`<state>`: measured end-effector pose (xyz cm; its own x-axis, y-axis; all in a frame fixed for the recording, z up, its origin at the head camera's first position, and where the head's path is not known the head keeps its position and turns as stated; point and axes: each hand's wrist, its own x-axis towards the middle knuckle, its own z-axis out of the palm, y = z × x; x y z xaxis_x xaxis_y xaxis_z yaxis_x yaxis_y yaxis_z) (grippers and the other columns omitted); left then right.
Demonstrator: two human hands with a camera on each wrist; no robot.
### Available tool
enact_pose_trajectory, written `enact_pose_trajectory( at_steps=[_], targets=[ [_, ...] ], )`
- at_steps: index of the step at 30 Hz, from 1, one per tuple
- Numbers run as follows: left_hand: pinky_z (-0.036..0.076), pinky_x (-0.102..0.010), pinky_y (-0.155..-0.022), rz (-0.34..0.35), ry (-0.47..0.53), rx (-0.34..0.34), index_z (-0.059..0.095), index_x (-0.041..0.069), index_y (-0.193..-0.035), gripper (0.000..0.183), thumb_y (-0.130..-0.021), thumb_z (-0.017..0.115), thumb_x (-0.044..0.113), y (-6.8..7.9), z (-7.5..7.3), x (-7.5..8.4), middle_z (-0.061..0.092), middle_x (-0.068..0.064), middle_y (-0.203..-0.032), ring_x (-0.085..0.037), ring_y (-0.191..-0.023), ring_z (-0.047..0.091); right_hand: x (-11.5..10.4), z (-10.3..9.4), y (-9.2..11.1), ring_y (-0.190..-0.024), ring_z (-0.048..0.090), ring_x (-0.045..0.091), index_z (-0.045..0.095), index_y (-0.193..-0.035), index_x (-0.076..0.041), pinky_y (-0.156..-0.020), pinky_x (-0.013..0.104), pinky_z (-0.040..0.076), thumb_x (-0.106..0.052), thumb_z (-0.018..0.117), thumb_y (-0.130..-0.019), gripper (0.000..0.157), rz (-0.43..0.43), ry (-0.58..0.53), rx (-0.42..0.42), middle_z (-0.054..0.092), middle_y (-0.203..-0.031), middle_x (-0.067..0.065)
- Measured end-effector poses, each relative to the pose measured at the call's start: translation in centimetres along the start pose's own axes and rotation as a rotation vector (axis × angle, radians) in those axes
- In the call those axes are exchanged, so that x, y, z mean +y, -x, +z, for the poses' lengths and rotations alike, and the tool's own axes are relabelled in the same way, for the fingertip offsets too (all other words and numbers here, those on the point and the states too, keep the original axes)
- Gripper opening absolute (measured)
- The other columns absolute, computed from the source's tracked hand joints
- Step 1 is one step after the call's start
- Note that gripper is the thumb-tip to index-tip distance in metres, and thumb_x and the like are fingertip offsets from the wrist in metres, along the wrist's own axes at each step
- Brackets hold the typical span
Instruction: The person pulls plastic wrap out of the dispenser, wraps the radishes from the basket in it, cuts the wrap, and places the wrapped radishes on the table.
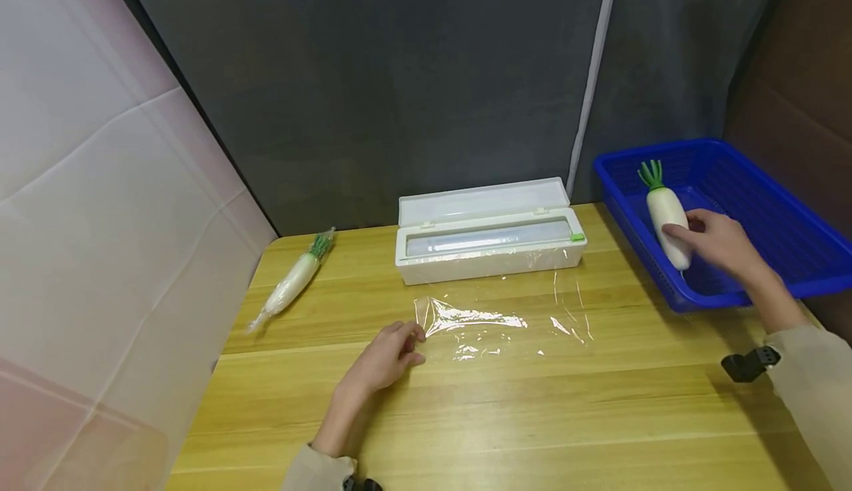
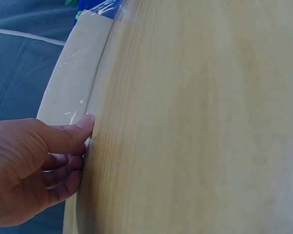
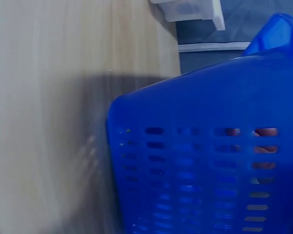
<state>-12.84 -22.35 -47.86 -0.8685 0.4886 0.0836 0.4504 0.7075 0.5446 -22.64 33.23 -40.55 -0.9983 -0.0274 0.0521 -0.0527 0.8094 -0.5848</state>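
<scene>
In the head view, my right hand (image 1: pixel 722 239) grips a white radish (image 1: pixel 668 228) with a green top inside the blue basket (image 1: pixel 825 284). The right wrist view shows the basket's slotted wall (image 3: pixel 195 117), with bits of fingers behind the slots. A sheet of clear plastic wrap (image 1: pixel 475 319) lies on the table in front of the white wrap box (image 1: pixel 492 260), whose lid (image 1: pixel 486 202) is up. At the sheet's left edge is my left hand (image 1: pixel 386 358), fingers loosely bent and the thumb apart from the index finger in the head view.
Another white radish (image 1: pixel 293 282), covered in clear wrap, lies at the table's left. A green slider (image 1: pixel 576 237) sits at the box's right end. Behind the wooden table (image 1: pixel 532 424) hangs a dark curtain (image 1: pixel 373 92); a pale wall (image 1: pixel 113 202) stands on the left.
</scene>
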Motion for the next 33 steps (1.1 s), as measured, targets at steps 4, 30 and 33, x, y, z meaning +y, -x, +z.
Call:
enact_pose_trajectory(
  at_steps=[4, 30, 33],
  targets=[
    [0.046, -0.03, -0.07, 0.0, 0.001, -0.002, 0.063, 0.005, -0.106, 0.023, -0.088, 0.077, 0.008, 0.0, 0.0, 0.0, 0.052, -0.002, -0.082, -0.015, -0.077, 0.048, -0.7, -0.7, 0.1, -0.1, 0.057, 0.05, 0.05, -0.128, 0.019, -0.069, 0.037, 0.045, -0.039, 0.058, -0.101, 0.065, -0.005, -0.024, 0.082, 0.058, -0.114, 0.041],
    [0.045, -0.029, -0.07, -0.021, 0.041, -0.014, 0.063, 0.007, -0.105, 0.022, -0.088, 0.077, 0.008, 0.0, 0.0, -0.2, 0.053, -0.002, -0.082, -0.015, -0.077, 0.05, -7.8, -0.3, 1.3, -0.084, 0.055, 0.002, 0.057, -0.131, 0.007, -0.061, 0.012, 0.041, -0.032, 0.071, -0.094, 0.055, -0.198, -0.089, 0.164, 0.064, -0.114, 0.028],
    [0.046, -0.029, -0.07, -0.027, 0.046, -0.014, 0.064, 0.007, -0.105, 0.022, -0.088, 0.078, 0.009, 0.0, 0.0, -0.2, 0.054, -0.002, -0.083, -0.016, -0.078, 0.051, -8.6, 0.3, 1.4, -0.085, 0.061, 0.014, 0.057, -0.132, 0.008, -0.063, 0.01, 0.042, -0.028, 0.072, -0.094, 0.055, -0.244, -0.094, 0.146, 0.064, -0.113, 0.027]
  ],
)
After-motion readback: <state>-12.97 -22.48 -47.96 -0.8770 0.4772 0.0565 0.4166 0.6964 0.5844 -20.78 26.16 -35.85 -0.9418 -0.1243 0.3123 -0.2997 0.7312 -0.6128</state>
